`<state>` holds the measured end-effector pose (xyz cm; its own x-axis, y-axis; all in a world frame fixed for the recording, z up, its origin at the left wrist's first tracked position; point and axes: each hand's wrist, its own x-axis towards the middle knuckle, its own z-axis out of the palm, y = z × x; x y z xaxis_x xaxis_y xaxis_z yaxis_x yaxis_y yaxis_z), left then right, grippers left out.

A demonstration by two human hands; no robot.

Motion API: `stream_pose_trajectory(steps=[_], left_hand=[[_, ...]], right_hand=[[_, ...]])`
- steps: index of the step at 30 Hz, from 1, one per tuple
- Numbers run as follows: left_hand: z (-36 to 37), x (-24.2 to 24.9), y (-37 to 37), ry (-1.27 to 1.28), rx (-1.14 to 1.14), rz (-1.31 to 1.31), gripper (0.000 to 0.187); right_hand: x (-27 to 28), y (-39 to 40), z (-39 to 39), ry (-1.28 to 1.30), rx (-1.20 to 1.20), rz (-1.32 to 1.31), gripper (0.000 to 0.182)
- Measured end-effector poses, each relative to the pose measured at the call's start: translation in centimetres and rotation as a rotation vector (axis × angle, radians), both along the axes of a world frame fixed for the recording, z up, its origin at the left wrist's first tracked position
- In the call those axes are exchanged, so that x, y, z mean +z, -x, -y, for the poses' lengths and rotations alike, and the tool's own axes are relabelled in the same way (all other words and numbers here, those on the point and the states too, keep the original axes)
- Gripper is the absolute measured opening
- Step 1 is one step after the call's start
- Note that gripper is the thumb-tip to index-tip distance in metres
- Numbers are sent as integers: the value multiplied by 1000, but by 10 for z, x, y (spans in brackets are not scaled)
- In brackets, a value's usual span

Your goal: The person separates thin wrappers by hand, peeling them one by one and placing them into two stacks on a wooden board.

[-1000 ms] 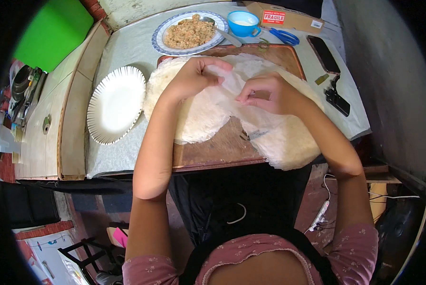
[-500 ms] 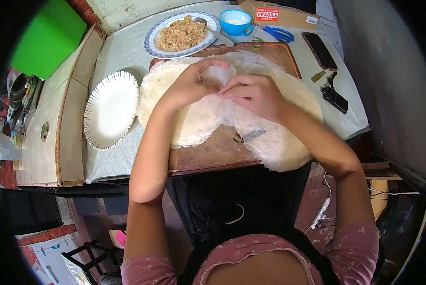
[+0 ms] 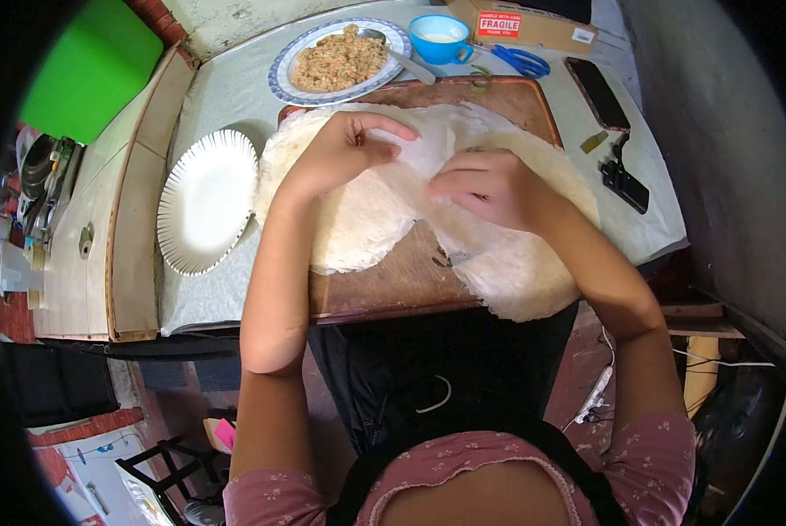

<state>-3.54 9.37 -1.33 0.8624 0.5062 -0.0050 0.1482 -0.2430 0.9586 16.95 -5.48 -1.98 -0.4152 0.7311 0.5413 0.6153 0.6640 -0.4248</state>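
Note:
Thin, pale round wrapper sheets [image 3: 358,223] overlap on a brown wooden board [image 3: 384,289]. My left hand [image 3: 349,149] is over the left stack, thumb and index finger apart, with a translucent sheet [image 3: 428,153] beside them; whether it grips the sheet is unclear. My right hand [image 3: 489,188] has its fingers pinched together on that same thin sheet, above the right stack [image 3: 516,272]. Behind the board, a blue-rimmed plate [image 3: 279,79] holds a minced filling [image 3: 340,60] and a spoon [image 3: 410,66].
An empty white fluted plate [image 3: 207,203] is at left. A blue cup [image 3: 441,39], blue-handled scissors [image 3: 523,61] and a cardboard box [image 3: 546,31] stand behind. At right lie a phone [image 3: 596,92] and a black device [image 3: 625,186]. A green container [image 3: 91,66] is far left.
My hands have moved apart, my right hand shifting right and slightly down. More of the thin sheet shows between them.

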Motion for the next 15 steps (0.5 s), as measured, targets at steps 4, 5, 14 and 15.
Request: stream_pose_trajectory(steps=[4,5,14,15], left_hand=[[10,9,-1,-7,2,-29,41],[13,10,-1,-16,-14,-4,42],[10,6,-2,-40,-36,-36,43],[10,7,-2,-48,-38,-42,43]], right_hand=[[-4,9,-3,0,-52,-74,13],[-4,12,-3,12,-61,-68,14],[-5,30,-7,298,-161,-183,15],[-4,30,-8,338,-165,-191,15]])
